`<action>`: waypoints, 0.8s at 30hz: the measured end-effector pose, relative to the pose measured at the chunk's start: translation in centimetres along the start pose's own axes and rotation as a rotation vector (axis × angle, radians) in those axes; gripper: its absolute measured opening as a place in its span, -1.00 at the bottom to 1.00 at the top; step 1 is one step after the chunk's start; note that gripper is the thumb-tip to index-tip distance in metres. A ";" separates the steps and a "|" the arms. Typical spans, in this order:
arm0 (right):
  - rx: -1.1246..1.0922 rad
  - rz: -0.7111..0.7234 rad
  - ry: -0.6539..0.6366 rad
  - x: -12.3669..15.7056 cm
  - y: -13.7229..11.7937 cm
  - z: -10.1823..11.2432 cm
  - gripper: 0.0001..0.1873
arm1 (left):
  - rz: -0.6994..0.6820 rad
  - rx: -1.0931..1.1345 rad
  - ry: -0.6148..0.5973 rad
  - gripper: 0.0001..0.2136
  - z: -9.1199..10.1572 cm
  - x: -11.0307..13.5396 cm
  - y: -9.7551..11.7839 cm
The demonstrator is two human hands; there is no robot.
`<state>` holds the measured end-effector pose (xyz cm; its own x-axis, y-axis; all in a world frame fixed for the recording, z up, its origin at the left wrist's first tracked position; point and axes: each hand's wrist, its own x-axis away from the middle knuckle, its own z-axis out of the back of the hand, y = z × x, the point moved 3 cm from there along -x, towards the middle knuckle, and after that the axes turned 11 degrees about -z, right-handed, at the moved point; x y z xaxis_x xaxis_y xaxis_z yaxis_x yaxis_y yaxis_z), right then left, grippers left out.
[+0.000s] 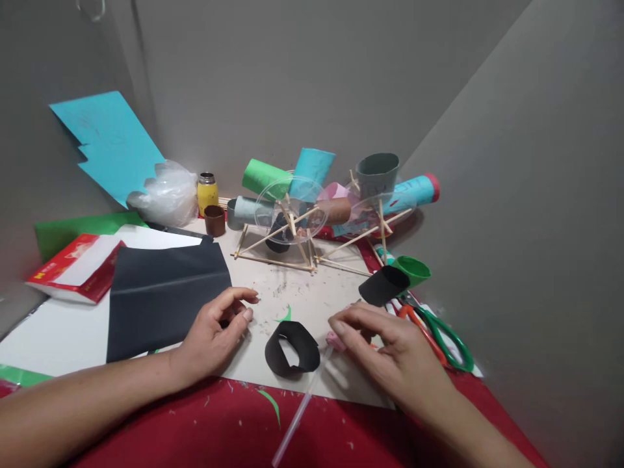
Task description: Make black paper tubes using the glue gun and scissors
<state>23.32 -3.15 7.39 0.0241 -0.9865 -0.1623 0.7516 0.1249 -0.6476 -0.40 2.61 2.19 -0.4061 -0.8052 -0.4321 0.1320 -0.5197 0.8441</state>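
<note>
My left hand (217,328) rests on the beige board (302,286), fingers loosely curled, touching the corner of a black paper sheet (163,292). My right hand (385,354) hovers to the right with fingers bent and pinched near a small pink thing (335,340) and the end of a clear stick (299,409). Between the hands stands a black paper ring (291,350). Behind them is a wheel model (324,208) of wooden sticks carrying coloured paper tubes.
Green-handled scissors (443,335), a black tube (384,285) and a green cup (413,270) lie at right. A yellow jar (207,193), brown cup (215,220), plastic bag (166,194), red packet (78,266) and blue paper (110,143) sit at left. Grey walls enclose the corner.
</note>
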 end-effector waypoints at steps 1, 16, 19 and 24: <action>0.041 0.001 -0.029 0.0 -0.4 -0.2 -0.77 | -0.046 -0.042 -0.002 -0.82 0.2 0.0 0.7; 0.704 -0.072 -0.190 -1.0 -4.9 -2.3 -0.78 | -0.719 -0.646 -0.668 -0.83 -1.7 -0.7 4.8; 0.702 -0.087 -0.172 -1.1 -4.9 -2.4 -0.75 | -0.750 -0.672 -0.638 -0.82 -1.9 -0.1 5.1; 0.688 -0.062 -0.153 -0.5 -5.6 -2.1 -0.74 | -0.699 -0.639 -0.634 -0.80 -1.4 1.6 6.7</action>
<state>17.69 -3.10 9.58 0.0217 -0.9998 -0.0011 0.9994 0.0218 -0.0268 1.10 -2.51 6.73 -0.9314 -0.0872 -0.3533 0.0600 -0.9944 0.0873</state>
